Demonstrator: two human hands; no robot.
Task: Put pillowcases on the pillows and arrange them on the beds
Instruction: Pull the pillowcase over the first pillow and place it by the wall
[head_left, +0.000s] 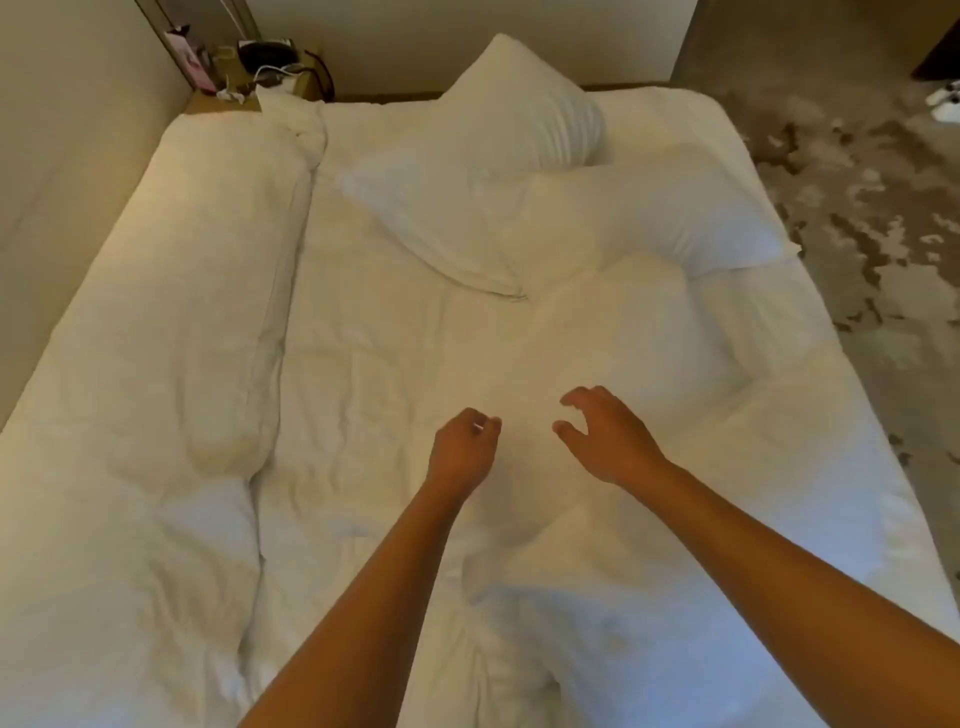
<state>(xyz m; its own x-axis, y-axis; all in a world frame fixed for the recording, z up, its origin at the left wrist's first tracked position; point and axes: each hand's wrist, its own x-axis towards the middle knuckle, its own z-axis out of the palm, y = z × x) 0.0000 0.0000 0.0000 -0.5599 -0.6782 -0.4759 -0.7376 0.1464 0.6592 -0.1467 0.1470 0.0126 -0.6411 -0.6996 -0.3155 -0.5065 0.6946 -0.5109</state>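
Our forearms reach out over the white bed (363, 322); our left hand (462, 452) hovers loosely curled, fingers together, gripping nothing; our right hand (608, 436) spreads its fingers apart above a pillow (597, 353); two more pillows (498, 156) lie beyond; we read no writing; nightstand clutter (265, 67) stays indistinct.

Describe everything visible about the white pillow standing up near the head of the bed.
The plump white fabric pillow stands tilted on one edge, one pointed corner up against the pale wall. Faint woven stripes show on its right side, so it looks cased. Its lower part rests on the white bedding and it meets a second white pillow lying flat at its right. Neither hand touches it.
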